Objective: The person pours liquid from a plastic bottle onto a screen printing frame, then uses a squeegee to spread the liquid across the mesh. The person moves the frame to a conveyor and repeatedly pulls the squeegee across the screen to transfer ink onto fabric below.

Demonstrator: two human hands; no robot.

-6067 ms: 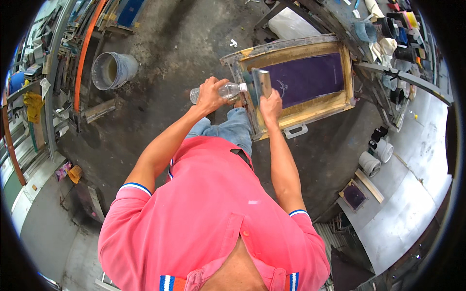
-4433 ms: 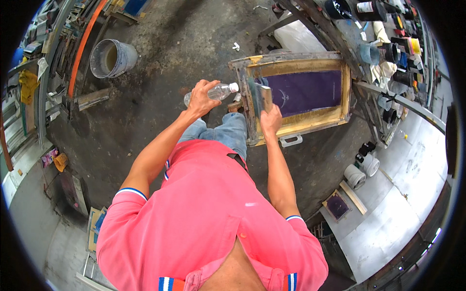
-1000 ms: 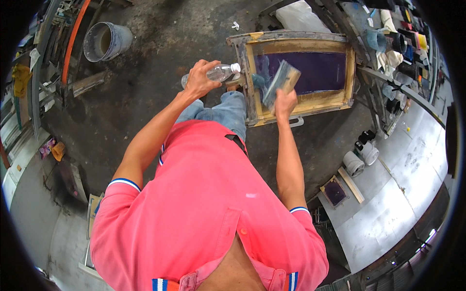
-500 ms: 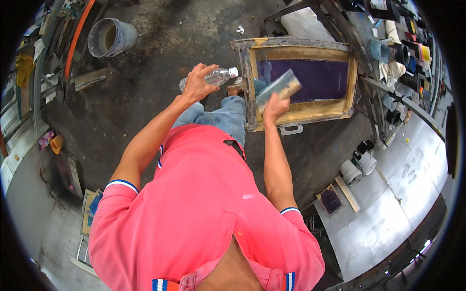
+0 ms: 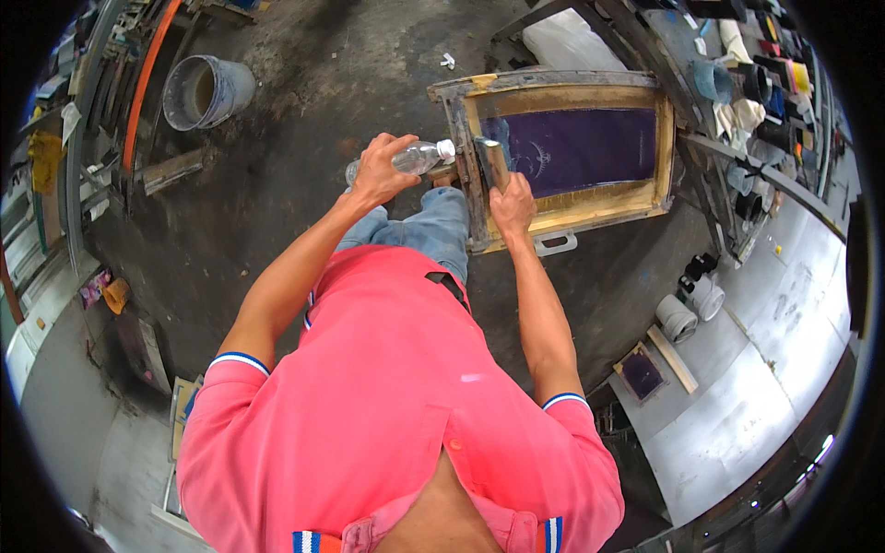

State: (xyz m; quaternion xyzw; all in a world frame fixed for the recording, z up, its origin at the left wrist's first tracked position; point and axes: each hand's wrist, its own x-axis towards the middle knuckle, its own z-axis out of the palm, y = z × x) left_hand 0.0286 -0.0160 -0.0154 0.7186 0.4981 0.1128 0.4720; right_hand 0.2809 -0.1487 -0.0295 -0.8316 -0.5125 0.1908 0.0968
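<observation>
My left hand (image 5: 379,170) is wrapped round a clear plastic bottle (image 5: 418,158) with a white cap, which lies sideways in the air left of the screen-printing frame (image 5: 553,81). In my right hand (image 5: 513,208) is a squeegee (image 5: 496,166) with a wooden grip, held over the left end of the frame. Inside the frame is a dark purple mesh (image 5: 599,147) with a pale crown-like mark near its left part. Yellowish tape or coating borders the mesh. The squeegee's lower edge is partly hidden, so I cannot tell whether it touches the mesh.
A grey bucket (image 5: 210,92) stands on the floor at the far left. A white plastic bag (image 5: 572,41) lies behind the frame. Shelves with cups and containers (image 5: 714,81) line the right. White tubs (image 5: 678,318) and a small framed screen (image 5: 640,371) sit at the lower right.
My right hand has moved left and turned the squeegee from a slant to nearly upright, uncovering the mark on the mesh. The bottle stays in my left hand.
</observation>
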